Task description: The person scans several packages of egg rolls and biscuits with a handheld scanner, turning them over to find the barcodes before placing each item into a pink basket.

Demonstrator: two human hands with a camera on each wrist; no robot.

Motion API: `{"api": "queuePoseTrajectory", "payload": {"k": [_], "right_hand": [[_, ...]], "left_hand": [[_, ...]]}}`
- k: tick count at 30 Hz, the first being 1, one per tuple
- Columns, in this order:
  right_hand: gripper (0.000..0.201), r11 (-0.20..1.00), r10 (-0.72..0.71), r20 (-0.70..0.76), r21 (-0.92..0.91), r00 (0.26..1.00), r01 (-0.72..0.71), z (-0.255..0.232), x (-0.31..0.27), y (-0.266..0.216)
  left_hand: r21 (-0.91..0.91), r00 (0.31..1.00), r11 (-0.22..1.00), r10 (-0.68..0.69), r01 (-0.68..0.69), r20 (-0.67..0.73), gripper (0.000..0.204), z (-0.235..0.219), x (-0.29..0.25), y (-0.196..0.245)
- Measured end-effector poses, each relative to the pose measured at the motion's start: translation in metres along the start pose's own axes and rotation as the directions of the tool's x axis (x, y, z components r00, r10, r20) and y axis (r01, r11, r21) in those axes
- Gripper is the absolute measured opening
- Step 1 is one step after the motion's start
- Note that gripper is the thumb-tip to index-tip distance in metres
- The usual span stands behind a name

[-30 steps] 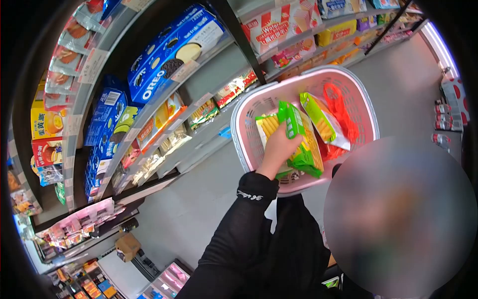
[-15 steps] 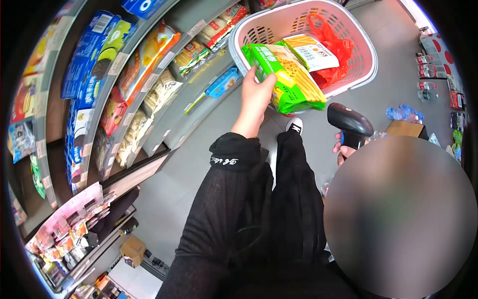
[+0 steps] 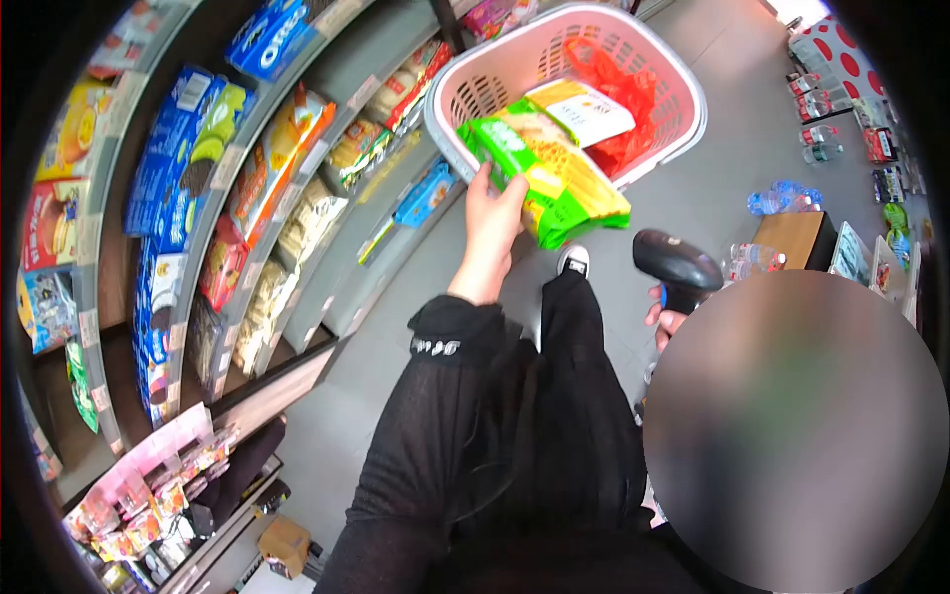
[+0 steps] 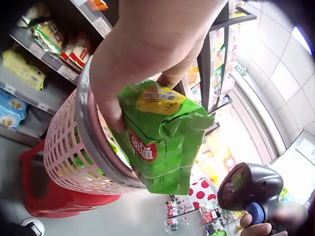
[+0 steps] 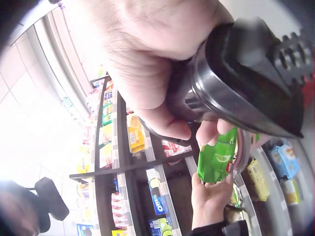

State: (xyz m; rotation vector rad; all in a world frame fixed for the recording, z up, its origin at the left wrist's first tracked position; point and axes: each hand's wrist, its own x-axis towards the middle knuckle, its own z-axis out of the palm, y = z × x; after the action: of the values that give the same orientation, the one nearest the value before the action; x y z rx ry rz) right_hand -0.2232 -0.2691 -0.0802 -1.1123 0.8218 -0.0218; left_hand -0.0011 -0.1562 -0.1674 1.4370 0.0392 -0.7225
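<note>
My left hand (image 3: 492, 226) grips the near end of a green and yellow snack packet (image 3: 554, 178), tilted over the near rim of a pink basket (image 3: 683, 89). In the left wrist view, the fingers of my left hand (image 4: 147, 64) wrap the green packet (image 4: 165, 137) beside the basket wall (image 4: 64, 147). My right hand (image 3: 665, 319) holds a black handheld scanner (image 3: 678, 265) to the right of the packet, pointed toward it. In the right wrist view my right hand (image 5: 152, 64) is curled round the scanner's handle (image 5: 184, 93). A second packet (image 3: 584, 111) and a red bag (image 3: 633, 134) lie in the basket.
Shelves with blue boxes (image 3: 168, 168) and snack bags (image 3: 282, 158) run along the left. Water bottles (image 3: 782, 198) and a brown box (image 3: 795, 238) stand on the floor at the right. A red stand (image 4: 64, 196) is under the basket. A round blur hides the lower right.
The left hand has lifted the packet from inside the basket to its near rim. The right hand and scanner have come into view. Since half a second ago, the layout is nearly the same.
</note>
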Motion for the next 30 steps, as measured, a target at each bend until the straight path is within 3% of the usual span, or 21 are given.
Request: {"api": "queuePoseTrajectory", "payload": {"k": [3,7,9,11,13,15,17,19,20,24,27,30], "right_hand": [[0.029,0.999,0.03,-0.002,0.032,1.0,-0.03,-0.008,0.005,-0.004],[0.027,0.997,0.057,0.017,0.052,0.998,-0.057,-0.023,0.026,-0.019],[0.027,0.996,0.065,0.038,0.066,0.997,-0.067,-0.032,0.044,-0.03],[0.028,0.994,0.076,0.056,0.069,0.996,-0.079,-0.042,0.066,-0.043],[0.03,0.993,0.067,0.019,0.1,0.998,-0.069,-0.049,0.089,-0.057],[0.032,0.995,0.067,0.033,0.068,0.997,-0.069,-0.059,0.11,-0.074],[0.032,0.999,0.008,-0.024,-0.045,1.0,-0.009,-0.073,0.129,-0.087],[0.033,0.996,0.051,-0.027,-0.073,0.998,-0.053,-0.087,0.147,-0.099],[0.034,0.996,0.053,-0.047,-0.073,0.997,-0.056,-0.091,0.155,-0.103],[0.035,0.989,0.081,-0.075,-0.12,0.994,-0.089,-0.099,0.182,-0.11],[0.036,0.985,0.116,-0.056,-0.122,0.992,-0.123,-0.096,0.198,-0.108],[0.033,0.974,0.199,0.046,-0.118,0.979,-0.192,-0.088,0.213,-0.106]], "left_hand": [[-0.073,1.0,0.997,0.016,-0.016,-0.005,0.052,0.006,0.001,-0.001],[-0.004,0.999,0.999,0.048,-0.049,-0.007,0.054,0.016,0.011,0.003],[-0.051,0.995,0.994,-0.094,0.093,-0.026,0.054,0.029,0.015,0.014],[-0.07,0.998,0.996,-0.063,0.061,-0.023,0.053,0.041,0.039,0.003],[-0.222,0.994,0.972,-0.089,0.073,-0.063,0.051,0.061,0.062,-0.008],[-0.197,0.994,0.975,-0.107,0.099,-0.03,0.052,0.083,0.077,-0.019],[-0.153,0.975,0.963,-0.219,0.223,0.042,0.055,0.105,0.082,-0.01],[-0.263,0.951,0.915,-0.283,0.306,0.122,0.058,0.117,0.091,-0.023],[-0.282,0.948,0.905,-0.306,0.317,0.084,0.058,0.124,0.092,-0.029],[-0.36,0.934,0.868,-0.355,0.341,0.029,0.056,0.123,0.099,-0.037],[-0.416,0.951,0.871,-0.307,0.262,-0.044,0.061,0.114,0.104,-0.045],[-0.435,0.95,0.861,-0.31,0.265,-0.035,0.058,0.103,0.108,-0.042]]}}
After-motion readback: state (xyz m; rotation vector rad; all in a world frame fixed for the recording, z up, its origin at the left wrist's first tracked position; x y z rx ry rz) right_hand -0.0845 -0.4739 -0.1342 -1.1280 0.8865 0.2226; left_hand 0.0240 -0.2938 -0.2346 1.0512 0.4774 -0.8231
